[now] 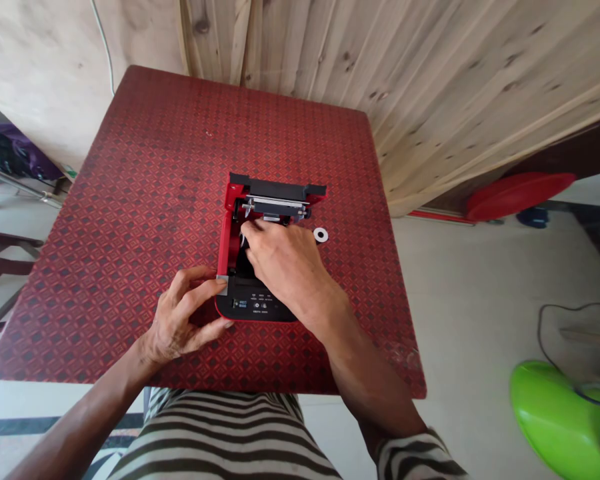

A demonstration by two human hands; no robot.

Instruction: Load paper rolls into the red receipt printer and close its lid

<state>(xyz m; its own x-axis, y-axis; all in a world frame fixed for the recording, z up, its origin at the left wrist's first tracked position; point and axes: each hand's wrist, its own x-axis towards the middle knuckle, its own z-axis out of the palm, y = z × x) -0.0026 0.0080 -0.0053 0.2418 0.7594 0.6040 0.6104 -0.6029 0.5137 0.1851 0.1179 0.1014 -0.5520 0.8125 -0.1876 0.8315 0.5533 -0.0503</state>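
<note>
I am wearing a striped shirt, dark horizontal bands running across a pale ground, its right sleeve carrying the same stripes down to the forearm, with my left hand and right hand going bare.

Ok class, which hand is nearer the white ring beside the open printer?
Right hand: inside the red-and-black printer, just left of the white ring. Left hand: at the printer's left edge, much farther away.
</note>
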